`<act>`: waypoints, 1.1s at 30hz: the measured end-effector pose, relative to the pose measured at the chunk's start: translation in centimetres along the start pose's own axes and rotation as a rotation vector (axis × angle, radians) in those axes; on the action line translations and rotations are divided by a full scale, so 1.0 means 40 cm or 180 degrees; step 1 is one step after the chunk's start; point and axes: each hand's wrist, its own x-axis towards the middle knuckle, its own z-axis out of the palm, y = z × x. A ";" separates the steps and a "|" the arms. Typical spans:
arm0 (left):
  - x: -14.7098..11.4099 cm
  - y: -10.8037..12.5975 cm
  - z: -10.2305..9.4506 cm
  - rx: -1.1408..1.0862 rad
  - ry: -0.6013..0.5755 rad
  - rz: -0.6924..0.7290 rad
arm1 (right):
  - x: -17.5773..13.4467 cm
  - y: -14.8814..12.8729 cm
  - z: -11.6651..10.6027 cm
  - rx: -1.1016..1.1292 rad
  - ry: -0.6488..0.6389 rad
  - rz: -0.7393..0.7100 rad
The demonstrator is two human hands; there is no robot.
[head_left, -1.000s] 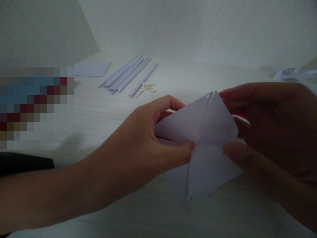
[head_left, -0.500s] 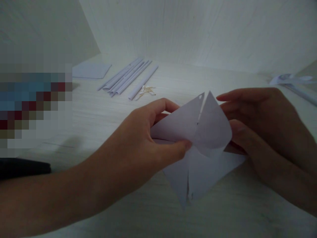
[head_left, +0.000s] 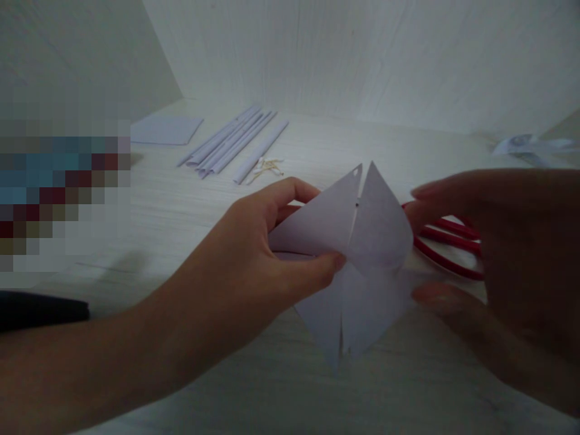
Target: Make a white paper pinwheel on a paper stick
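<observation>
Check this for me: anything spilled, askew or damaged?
Nothing looks spilled. The cotton swabs lie in a loose crisscross by the single paper tube, untidy beside the neater row of tubes. The paper in the left hand is slit in places, probably deliberately.

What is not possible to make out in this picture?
All in the head view:
Left hand: fingertips other than the thumb's, hidden by the paper.
Red loops: right ends, hidden by the right hand; contact cannot be told.
Black thing: left end, cut off by the edge.
Swabs: number, too small and overlapping.
Left patch: contents, pixelated.
</observation>
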 end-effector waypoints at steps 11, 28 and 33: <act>-0.004 0.002 -0.008 0.0208 -0.0111 0.0076 | 0.049 -0.041 0.023 -0.0135 -0.0519 -0.0265; -0.004 0.002 -0.010 0.0091 -0.0157 -0.0005 | 0.053 -0.033 0.025 0.0120 -0.0475 -0.0005; -0.004 0.001 -0.009 -0.0087 -0.0265 -0.0073 | 0.054 -0.040 0.024 -0.0002 -0.0443 -0.0061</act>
